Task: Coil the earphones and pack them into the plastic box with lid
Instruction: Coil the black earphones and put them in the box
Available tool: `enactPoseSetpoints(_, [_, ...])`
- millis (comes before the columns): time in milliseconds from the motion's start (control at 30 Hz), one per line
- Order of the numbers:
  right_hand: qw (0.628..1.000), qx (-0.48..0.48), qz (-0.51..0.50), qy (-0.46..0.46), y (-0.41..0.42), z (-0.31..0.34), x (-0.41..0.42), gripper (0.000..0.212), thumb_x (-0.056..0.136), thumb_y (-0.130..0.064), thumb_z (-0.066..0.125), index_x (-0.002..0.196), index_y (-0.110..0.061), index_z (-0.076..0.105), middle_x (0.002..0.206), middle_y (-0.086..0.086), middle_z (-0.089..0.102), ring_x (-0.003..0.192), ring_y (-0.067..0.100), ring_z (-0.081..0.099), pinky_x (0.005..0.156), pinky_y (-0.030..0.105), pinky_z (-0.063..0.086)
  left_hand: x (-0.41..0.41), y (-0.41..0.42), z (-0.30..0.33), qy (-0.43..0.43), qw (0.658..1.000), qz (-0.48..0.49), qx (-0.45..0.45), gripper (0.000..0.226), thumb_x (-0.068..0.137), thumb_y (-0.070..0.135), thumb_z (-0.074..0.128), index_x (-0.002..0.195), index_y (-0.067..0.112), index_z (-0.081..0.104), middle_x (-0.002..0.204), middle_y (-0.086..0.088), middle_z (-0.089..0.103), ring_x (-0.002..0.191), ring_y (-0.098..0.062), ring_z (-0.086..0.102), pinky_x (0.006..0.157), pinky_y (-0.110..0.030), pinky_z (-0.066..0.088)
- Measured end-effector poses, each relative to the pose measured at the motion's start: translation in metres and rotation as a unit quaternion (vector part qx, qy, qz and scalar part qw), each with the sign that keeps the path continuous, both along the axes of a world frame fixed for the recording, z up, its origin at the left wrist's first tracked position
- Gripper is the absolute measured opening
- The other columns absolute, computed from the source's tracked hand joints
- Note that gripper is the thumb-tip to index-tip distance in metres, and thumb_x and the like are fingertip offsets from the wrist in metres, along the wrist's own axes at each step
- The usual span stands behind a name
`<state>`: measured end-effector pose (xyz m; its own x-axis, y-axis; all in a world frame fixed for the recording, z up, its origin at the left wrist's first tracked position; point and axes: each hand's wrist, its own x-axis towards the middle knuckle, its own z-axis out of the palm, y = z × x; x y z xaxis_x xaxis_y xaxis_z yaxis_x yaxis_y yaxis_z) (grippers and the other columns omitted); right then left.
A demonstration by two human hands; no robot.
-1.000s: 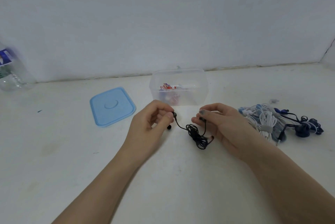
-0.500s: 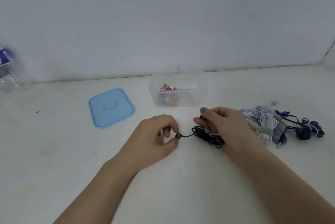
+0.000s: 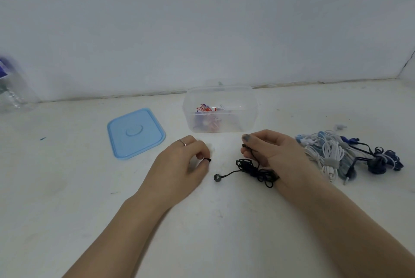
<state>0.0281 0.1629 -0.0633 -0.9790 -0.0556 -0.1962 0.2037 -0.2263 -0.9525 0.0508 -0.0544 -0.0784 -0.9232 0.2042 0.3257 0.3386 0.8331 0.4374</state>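
Black earphones (image 3: 256, 168): tangled thin cord on the desk (image 3: 67, 187) before the clear box (image 3: 220, 109), one bud lying loose; my right hand (image 3: 276, 154) pinches the cord above the knot, my left hand (image 3: 182, 163) pinches a small black piece, likely the other bud, probably to tease it straight for coiling. Blue lid (image 3: 135, 132) lies off, so the box stays open for packing.

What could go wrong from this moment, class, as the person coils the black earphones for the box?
1. The black earphones lie in a knotted clump under the right hand; pulling may tighten the tangle.
2. One earbud lies loose on the table, apart from the left hand, which pinches a small black piece, so it may drag or snag.
3. The pile of other earphones lies close; cords could catch.
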Motion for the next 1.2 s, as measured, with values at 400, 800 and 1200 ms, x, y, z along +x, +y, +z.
enactPoseSetpoints(400, [0.998, 0.052, 0.029, 0.020, -0.008, 0.002, 0.008, 0.005, 0.083, -0.019, 0.077, 0.081, -0.014, 0.077, 0.084, 0.005, 0.078, 0.086, 0.014, 0.074, 0.080, 0.027, 0.052, 0.003, 0.012, 0.002, 0.016, 0.995, -0.018, 0.097, 0.010, 0.097, 0.021, 0.061, 0.094, 0.031, 0.059, 0.082, 0.016, 0.063, 0.075, -0.015, 0.054, 0.063, -0.019, 0.041])
enactPoseSetpoints(800, [0.989, 0.093, 0.060, 0.099, -0.015, 0.000, 0.013, 0.020, 0.087, -0.007, 0.071, 0.095, -0.024, 0.078, 0.088, 0.000, 0.077, 0.085, 0.019, 0.074, 0.083, 0.030, 0.057, 0.005, 0.022, 0.004, 0.019, 0.990, -0.042, 0.131, 0.018, 0.090, 0.013, 0.070, 0.093, 0.029, 0.063, 0.088, 0.018, 0.065, 0.073, -0.014, 0.052, 0.064, -0.011, 0.036])
enactPoseSetpoints(1200, [0.988, 0.089, 0.059, 0.114, -0.016, -0.003, 0.011, 0.012, 0.085, -0.002, 0.071, 0.090, -0.012, 0.075, 0.079, 0.009, 0.075, 0.069, 0.016, 0.069, 0.074, 0.029, 0.055, 0.005, 0.022, 0.004, 0.044, 0.986, -0.049, 0.152, 0.022, 0.086, 0.008, 0.070, 0.094, 0.028, 0.064, 0.081, 0.012, 0.066, 0.072, -0.014, 0.053, 0.067, -0.023, 0.043])
